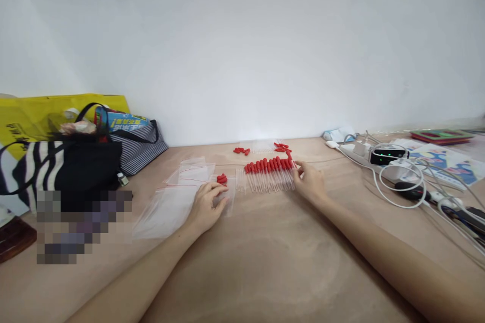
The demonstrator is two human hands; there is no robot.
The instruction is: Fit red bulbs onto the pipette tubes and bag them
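Note:
A row of several clear sticks with red tips (268,165) lies side by side on the tan table (280,257). At the row's right end my right hand (308,180) pinches one red-tipped stick between thumb and fingers. My left hand (207,206) rests palm down, fingers apart, over the edge of a small clear bag (229,206). Just beyond its fingertips sits a small red cluster (222,179). Clear bags with red lines (170,206) lie spread to the left of that hand. Thin clear sticks without red tips (241,180) lie left of the row.
Red pieces (241,150) and more red pieces (282,147) lie near the wall with a clear bag. A black bag (83,171) and a striped bag (140,146) stand left. Tangled white cables (399,204), a power strip (361,148) and papers (447,161) occupy the right.

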